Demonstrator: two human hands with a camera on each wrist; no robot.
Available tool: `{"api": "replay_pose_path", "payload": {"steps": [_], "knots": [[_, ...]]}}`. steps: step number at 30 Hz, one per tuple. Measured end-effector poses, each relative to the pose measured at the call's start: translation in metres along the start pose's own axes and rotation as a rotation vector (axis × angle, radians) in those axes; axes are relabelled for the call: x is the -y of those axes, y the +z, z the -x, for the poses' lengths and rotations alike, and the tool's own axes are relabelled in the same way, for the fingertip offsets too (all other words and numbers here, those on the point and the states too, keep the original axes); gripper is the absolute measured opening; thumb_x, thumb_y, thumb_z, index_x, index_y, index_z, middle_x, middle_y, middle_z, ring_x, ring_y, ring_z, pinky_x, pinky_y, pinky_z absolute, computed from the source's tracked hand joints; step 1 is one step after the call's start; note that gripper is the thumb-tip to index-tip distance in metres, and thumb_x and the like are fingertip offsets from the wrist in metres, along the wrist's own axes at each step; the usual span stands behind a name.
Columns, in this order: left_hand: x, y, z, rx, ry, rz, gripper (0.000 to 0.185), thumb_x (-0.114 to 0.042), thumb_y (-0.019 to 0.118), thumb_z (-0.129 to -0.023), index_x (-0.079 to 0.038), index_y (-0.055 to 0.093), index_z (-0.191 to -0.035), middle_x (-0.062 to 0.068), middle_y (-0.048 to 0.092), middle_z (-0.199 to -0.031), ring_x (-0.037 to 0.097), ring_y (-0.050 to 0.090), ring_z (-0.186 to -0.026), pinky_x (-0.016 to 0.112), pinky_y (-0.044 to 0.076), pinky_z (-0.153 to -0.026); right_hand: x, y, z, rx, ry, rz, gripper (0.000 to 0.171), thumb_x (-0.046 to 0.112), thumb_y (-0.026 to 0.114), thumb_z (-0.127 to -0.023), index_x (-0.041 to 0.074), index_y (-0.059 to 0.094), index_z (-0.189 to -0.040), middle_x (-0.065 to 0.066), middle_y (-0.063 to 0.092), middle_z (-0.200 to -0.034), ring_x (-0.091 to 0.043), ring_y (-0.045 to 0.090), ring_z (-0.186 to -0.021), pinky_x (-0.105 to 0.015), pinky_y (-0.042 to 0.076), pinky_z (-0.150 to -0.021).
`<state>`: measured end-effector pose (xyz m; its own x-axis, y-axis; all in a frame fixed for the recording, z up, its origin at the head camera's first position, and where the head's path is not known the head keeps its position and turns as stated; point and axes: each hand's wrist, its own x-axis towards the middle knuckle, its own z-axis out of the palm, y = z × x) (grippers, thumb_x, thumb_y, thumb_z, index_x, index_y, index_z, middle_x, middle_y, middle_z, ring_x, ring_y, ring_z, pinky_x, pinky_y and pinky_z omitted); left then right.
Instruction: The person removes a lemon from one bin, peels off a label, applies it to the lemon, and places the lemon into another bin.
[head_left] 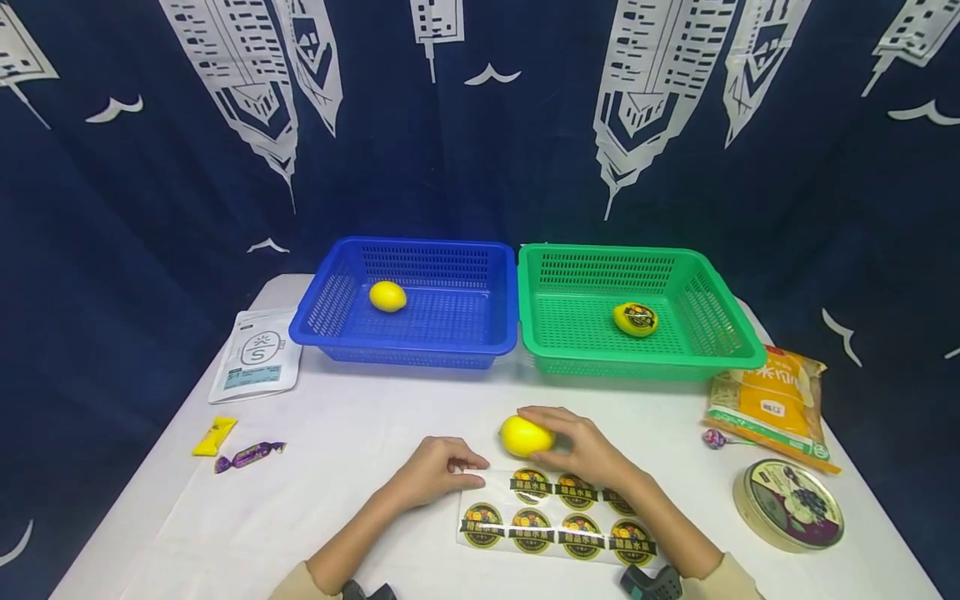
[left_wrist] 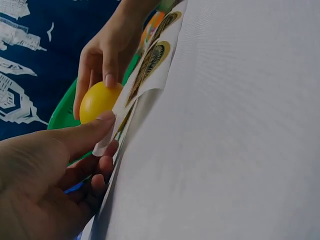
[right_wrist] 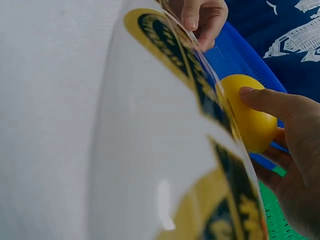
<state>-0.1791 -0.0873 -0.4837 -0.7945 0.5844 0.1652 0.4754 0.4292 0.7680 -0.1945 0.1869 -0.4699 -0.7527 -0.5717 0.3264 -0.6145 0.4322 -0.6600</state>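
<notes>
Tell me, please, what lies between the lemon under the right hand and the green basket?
Only bare white tablecloth separates that lemon from the green basket, as the head view shows.

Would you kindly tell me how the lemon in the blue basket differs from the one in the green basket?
The lemon in the blue basket is plain yellow; the lemon in the green basket wears a dark round sticker. The first lies in the left part of its basket, the second right of centre. Both are yellow, similar in size, and neither is touched by a hand.
</notes>
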Motion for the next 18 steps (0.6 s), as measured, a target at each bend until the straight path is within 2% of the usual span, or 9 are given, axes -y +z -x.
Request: {"api": "replay_pose_path", "payload": {"steps": [3, 6, 9, 12, 14, 16, 18], "knots": [[0.001, 0.0, 0.001, -0.004, -0.059, 0.078, 0.023, -0.032, 0.075, -0.075, -0.018, 0.074, -0.094, -0.015, 0.064, -0.08, 0.003, 0.055, -0.068, 0.019, 0.049, -0.062, 0.0, 0.001, 0.0, -0.008, -0.008, 0.01, 0.059, 0.031, 0.074, -0.078, 0.016, 0.053, -0.131, 0.001, 0.05, -0.133, -0.022, 0.044, -0.123, -0.05, 0.036, -0.1], [0.001, -0.001, 0.001, -0.008, -0.144, 0.222, 0.022, -0.029, 0.076, -0.075, -0.018, 0.074, -0.094, -0.01, 0.067, -0.083, 0.007, 0.061, -0.072, 0.022, 0.052, -0.066, 0.002, 0.001, 0.0, -0.024, -0.037, 0.038, 0.06, 0.033, 0.073, -0.078, 0.015, 0.052, -0.131, -0.002, 0.05, -0.134, -0.023, 0.044, -0.123, -0.052, 0.036, -0.099], [-0.003, -0.003, 0.001, -0.009, -0.198, 0.359, 0.021, -0.021, 0.076, -0.076, -0.015, 0.073, -0.096, -0.004, 0.068, -0.087, 0.012, 0.063, -0.076, 0.025, 0.054, -0.069, 0.007, -0.001, 0.001, -0.059, -0.072, 0.066, 0.058, 0.031, 0.073, -0.079, 0.014, 0.053, -0.131, -0.004, 0.049, -0.134, -0.023, 0.042, -0.123, -0.052, 0.036, -0.1], [-0.019, -0.011, 0.001, -0.01, -0.192, 0.429, 0.022, -0.013, 0.075, -0.077, -0.008, 0.072, -0.098, 0.0, 0.067, -0.088, 0.013, 0.063, -0.078, 0.025, 0.054, -0.071, 0.022, -0.007, 0.005, -0.112, -0.091, 0.06, 0.051, 0.023, 0.073, -0.079, 0.01, 0.057, -0.125, -0.005, 0.054, -0.128, -0.022, 0.046, -0.119, -0.044, 0.038, -0.1], [-0.029, -0.016, 0.002, -0.009, -0.188, 0.456, 0.022, -0.009, 0.074, -0.077, -0.005, 0.072, -0.099, 0.001, 0.066, -0.088, 0.013, 0.062, -0.078, 0.025, 0.053, -0.071, 0.029, -0.011, 0.009, -0.116, -0.081, 0.04, 0.044, 0.021, 0.073, -0.08, 0.011, 0.06, -0.121, -0.001, 0.06, -0.12, -0.018, 0.05, -0.112, -0.037, 0.041, -0.098], [-0.037, -0.021, 0.003, -0.009, -0.179, 0.475, 0.022, -0.007, 0.074, -0.077, -0.003, 0.071, -0.099, 0.001, 0.066, -0.088, 0.012, 0.061, -0.078, 0.024, 0.053, -0.07, 0.034, -0.012, 0.014, -0.111, -0.082, 0.029, 0.037, 0.02, 0.072, -0.081, 0.011, 0.064, -0.115, 0.002, 0.064, -0.11, -0.014, 0.053, -0.103, -0.031, 0.045, -0.091], [-0.038, -0.022, 0.004, -0.013, -0.167, 0.487, 0.023, -0.007, 0.074, -0.077, -0.003, 0.071, -0.099, 0.002, 0.066, -0.088, 0.011, 0.06, -0.077, 0.023, 0.053, -0.069, 0.035, -0.012, 0.018, -0.092, -0.082, 0.023, 0.031, 0.021, 0.072, -0.081, 0.011, 0.067, -0.109, 0.005, 0.066, -0.102, -0.011, 0.054, -0.095, -0.028, 0.048, -0.081]]}}
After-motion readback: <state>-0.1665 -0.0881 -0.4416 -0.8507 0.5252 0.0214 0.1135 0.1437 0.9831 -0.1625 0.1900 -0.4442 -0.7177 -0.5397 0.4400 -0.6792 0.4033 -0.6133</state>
